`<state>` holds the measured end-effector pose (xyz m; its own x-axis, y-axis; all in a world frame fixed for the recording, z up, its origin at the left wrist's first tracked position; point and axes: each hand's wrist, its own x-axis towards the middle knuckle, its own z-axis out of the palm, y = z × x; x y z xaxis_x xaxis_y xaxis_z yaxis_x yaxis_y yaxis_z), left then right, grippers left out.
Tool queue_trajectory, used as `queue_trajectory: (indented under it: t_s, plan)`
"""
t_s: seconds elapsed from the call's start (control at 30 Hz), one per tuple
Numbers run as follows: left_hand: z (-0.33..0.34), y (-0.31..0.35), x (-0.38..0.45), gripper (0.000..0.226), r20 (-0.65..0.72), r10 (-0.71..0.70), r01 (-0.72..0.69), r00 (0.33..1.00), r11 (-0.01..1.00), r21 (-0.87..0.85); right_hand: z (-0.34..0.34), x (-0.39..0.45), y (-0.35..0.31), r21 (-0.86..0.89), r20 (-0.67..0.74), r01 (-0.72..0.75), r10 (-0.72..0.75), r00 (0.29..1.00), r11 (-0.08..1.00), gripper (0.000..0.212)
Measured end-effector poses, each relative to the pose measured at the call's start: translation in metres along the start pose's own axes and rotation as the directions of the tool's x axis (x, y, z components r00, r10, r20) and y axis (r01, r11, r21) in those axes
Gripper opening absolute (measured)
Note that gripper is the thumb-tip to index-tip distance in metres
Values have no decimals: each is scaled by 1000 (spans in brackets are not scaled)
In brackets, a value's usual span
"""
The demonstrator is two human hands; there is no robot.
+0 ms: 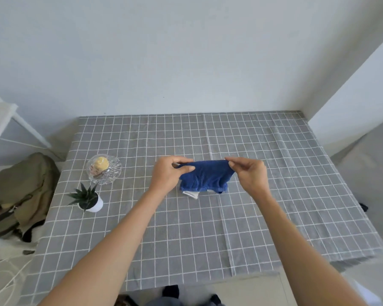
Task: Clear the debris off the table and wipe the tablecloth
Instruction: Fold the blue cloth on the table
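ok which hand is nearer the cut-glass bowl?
Left. The left hand pinches the blue cloth just right of the cut-glass bowl; the right hand holds its far end.

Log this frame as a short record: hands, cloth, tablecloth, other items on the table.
left hand: pinches cloth's top left corner
right hand: pinches cloth's top right corner
cloth: blue, folded, held up, white tag at bottom edge
tablecloth: grey, white grid, no debris visible
glass dish: left side, holds a yellow item
plant: white pot, nearer than the dish
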<state>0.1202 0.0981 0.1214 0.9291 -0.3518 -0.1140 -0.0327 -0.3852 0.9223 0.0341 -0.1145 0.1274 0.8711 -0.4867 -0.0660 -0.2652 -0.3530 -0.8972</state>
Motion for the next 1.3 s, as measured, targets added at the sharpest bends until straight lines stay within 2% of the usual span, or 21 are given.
queue_trajectory:
  t_s: [0.17,0.33,0.57,0.73,0.83,0.97,1.07,1.17,1.3]
  plan:
    - [21,47,1,21,14,91,-91,996,996,3,-42,1,-7,12,-53,37,-37,998,999,20]
    - [68,83,9,18,83,141,-144,987,989,36,-102,7,10,11,-98,68,-67,993,998,21]
    - [165,124,4,16,83,92,-84,992,992,-97,-199,24,58,42,-33,56,-55,998,998,30]
    - [234,140,-17,17,90,17,-3,996,989,-148,-265,28,98,45,54,25,-27,998,999,27]
    - [262,147,-35,15,175,-67,100,982,978,-186,-299,20,116,65,137,-9,0,991,998,20]
    - [297,141,-52,16,387,-228,323,894,925,-201,-340,12,137,-2,301,-56,54,952,998,17]
    - [327,115,-58,19,458,-335,432,823,893,-123,-349,15,168,-155,413,-117,172,894,981,16]
    - [357,88,-62,23,401,-394,474,827,872,-120,-335,16,205,-231,383,-165,246,891,959,17]
    - [376,72,-56,25,225,-382,416,896,901,-128,-313,19,237,-177,241,-195,235,942,965,19]
